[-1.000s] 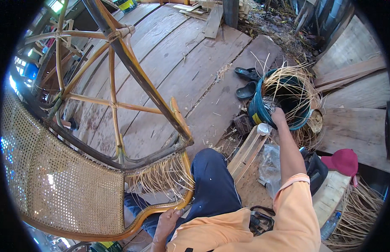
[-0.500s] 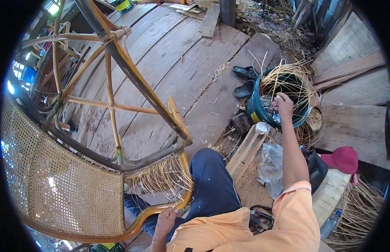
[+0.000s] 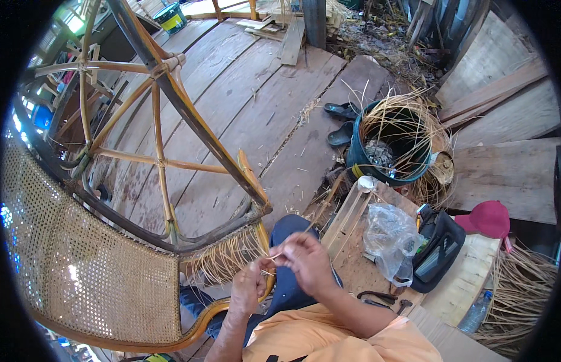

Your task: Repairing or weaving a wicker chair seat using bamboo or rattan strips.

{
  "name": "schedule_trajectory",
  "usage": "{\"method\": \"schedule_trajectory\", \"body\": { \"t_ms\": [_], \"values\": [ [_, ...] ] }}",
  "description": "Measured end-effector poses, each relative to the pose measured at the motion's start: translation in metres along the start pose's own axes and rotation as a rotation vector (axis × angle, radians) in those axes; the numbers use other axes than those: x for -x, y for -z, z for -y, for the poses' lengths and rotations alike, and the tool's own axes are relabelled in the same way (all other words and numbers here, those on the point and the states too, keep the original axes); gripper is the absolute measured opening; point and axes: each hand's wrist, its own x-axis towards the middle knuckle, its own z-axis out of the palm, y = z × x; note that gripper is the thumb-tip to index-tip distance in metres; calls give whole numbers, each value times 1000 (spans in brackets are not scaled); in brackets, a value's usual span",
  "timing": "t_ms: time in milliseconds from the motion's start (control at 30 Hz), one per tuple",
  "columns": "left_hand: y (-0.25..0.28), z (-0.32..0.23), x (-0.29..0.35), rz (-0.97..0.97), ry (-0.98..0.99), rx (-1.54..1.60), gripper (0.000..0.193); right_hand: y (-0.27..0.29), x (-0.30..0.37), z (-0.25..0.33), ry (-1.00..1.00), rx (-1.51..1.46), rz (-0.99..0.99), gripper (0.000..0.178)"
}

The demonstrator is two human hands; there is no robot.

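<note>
At nine o'clock a rattan chair point(image 3: 93, 283) lies tipped on its side, its woven cane panel filling the lower left and its bent frame rising toward eleven o'clock over the plank floor point(image 3: 244, 114). At the chair's edge near six o'clock, loose cane strands fan out where the weave is unfinished. The left hand point(image 3: 249, 288) sits just beside that edge, fingers curled and pinching one end of a thin cane strip point(image 3: 274, 257). The right hand point(image 3: 307, 260), just right of it and touching it or nearly so, pinches the same strip between thumb and fingertips; the strip is so fine that its far end probably runs up toward one o'clock, though this is hard to follow. At three o'clock a crumpled clear plastic bag point(image 3: 389, 238) lies on a wooden board, with a dark pouch point(image 3: 437, 253) and a red cap point(image 3: 487, 218) beyond. At one o'clock stands a dark bucket point(image 3: 392, 148) ringed with cane coils.
</note>
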Motion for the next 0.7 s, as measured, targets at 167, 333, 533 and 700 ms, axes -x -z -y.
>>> {"method": "schedule_trajectory", "body": {
  "t_ms": [167, 333, 533, 700],
  "values": [
    [4, -4, 11, -137, -24, 487, 24, 3, 17, -40, -107, 134, 24, 10],
    [29, 17, 40, -171, -91, 619, 20, 8, 0, -40, -195, 106, -72, 5],
    [108, 28, 100, -514, -306, 725, 15, 73, -73, 13, 159, 182, -267, 5],
    [140, 45, 144, -642, -438, 755, 18, 62, -77, 13, 85, 285, -195, 3]
  ]
}}
